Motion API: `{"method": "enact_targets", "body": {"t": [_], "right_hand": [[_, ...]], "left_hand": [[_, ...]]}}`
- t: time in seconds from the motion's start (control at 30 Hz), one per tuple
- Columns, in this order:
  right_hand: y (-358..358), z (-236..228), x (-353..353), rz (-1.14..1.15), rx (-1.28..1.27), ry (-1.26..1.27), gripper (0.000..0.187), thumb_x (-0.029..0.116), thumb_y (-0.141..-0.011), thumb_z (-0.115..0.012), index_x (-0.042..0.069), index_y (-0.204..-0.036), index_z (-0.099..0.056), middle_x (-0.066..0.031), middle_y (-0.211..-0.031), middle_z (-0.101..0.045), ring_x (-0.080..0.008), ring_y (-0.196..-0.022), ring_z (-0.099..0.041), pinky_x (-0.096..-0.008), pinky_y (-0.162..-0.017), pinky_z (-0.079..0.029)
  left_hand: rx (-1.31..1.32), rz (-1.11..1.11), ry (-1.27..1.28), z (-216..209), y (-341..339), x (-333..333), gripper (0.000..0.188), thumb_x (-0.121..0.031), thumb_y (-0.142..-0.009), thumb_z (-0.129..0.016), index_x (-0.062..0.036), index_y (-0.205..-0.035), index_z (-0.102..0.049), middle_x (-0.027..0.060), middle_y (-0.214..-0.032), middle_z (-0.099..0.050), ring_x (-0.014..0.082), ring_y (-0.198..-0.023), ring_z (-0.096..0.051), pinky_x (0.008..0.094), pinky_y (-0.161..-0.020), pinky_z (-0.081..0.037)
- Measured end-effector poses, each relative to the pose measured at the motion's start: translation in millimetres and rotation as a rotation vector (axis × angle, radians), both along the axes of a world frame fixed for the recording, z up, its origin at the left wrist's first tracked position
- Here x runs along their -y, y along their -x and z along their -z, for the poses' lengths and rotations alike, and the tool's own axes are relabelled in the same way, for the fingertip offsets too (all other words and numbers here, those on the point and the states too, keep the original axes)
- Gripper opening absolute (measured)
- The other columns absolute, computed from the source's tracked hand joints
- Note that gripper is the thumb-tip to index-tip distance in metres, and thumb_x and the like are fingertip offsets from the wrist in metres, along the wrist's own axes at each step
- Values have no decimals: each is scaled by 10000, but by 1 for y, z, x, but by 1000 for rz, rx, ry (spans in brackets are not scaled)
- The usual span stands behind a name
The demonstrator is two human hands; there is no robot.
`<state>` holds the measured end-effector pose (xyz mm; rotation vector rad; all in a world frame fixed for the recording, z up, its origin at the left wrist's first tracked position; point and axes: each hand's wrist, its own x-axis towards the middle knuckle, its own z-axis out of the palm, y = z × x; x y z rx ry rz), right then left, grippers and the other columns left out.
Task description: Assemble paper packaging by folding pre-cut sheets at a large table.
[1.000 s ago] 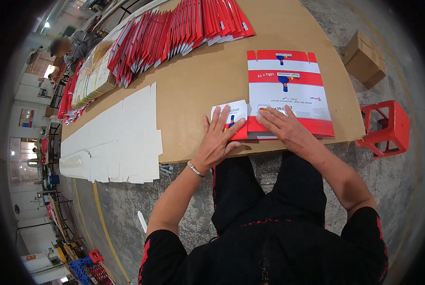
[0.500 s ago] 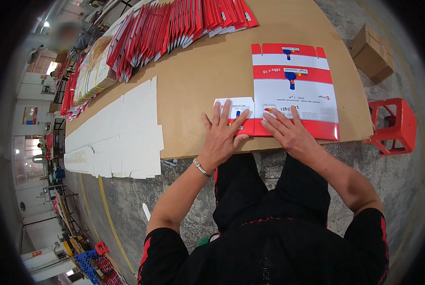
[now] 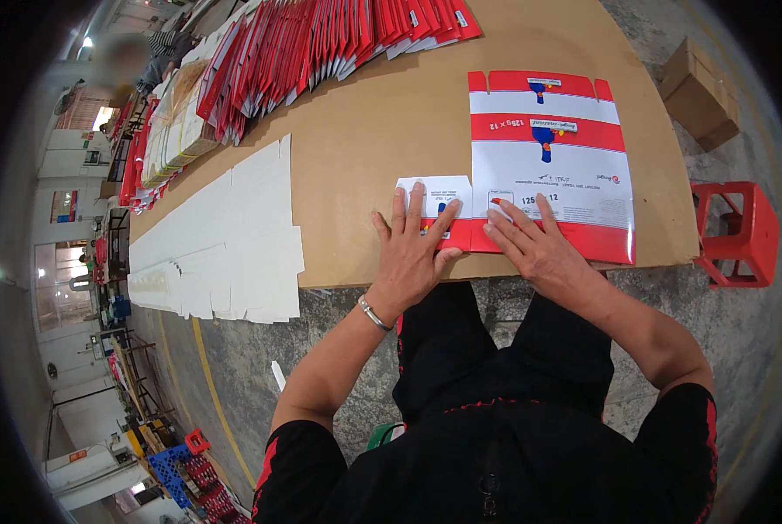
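Left hand (image 3: 411,255) flat, fingers spread, on the side flap (image 3: 461,194), right hand (image 3: 546,251) likewise on the red-and-white box (image 3: 550,179) at the table's (image 3: 382,131) near right edge, and lopsided pressure could skew it or crease it crooked!

Two hands cover parts of the carton (image 3: 548,166).
The left hand (image 3: 411,249) hides some of its small flap (image 3: 457,194), the right hand (image 3: 544,251) some of its lower red band (image 3: 596,240); its finest print is too small to read. The upper edge cuts off the red stack (image 3: 339,44) and the tabletop (image 3: 382,131). The lower edge crops the black shirt (image 3: 531,463), which partly hides a green thing (image 3: 379,436). A co-worker's head (image 3: 122,61) is blurred.
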<state>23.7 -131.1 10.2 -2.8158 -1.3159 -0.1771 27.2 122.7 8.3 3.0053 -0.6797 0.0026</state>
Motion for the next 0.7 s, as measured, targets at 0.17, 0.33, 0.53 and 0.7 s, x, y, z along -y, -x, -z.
{"method": "enact_targets", "body": {"t": [0.17,0.33,0.53,0.7], "right_hand": [[2,1,5,-87,-173,-130,610,-2,-840,-569,78,-1427,-425,-87,-1506,-396,-249,-1422,-332,-630,-1135,-217],[-2,0,6,-111,-115,-60,543,93,-887,-570,97,-1418,-456,-70,-1499,-416,-230,-1411,-354,-638,-1111,-251],[-8,-1,7,-114,-131,-62,560,39,-870,-546,116,-1417,-458,-42,-1497,-424,-209,-1411,-355,-631,-1121,-245],[-11,-3,11,-113,-162,-129,548,2,-845,-535,96,-1384,-490,-55,-1478,-449,-224,-1392,-387,-592,-1132,-257]], "left_hand": [[-34,-10,-37,-3,2,4,652,-581,-944,-426,-275,-1511,-322,218,-1587,-126,468,-1450,-100,718,-1061,-127],[-45,-51,52,5,2,6,719,-588,-918,-477,-215,-1512,-319,231,-1581,-124,474,-1449,-79,736,-1047,-105],[-163,-168,260,4,-13,20,825,-527,-834,-655,-164,-1502,-334,225,-1587,-122,443,-1462,-66,712,-1070,-44],[-140,-308,386,4,-72,44,854,-432,-755,-766,-130,-1463,-396,233,-1568,-190,424,-1464,-100,693,-1092,-46]]}}
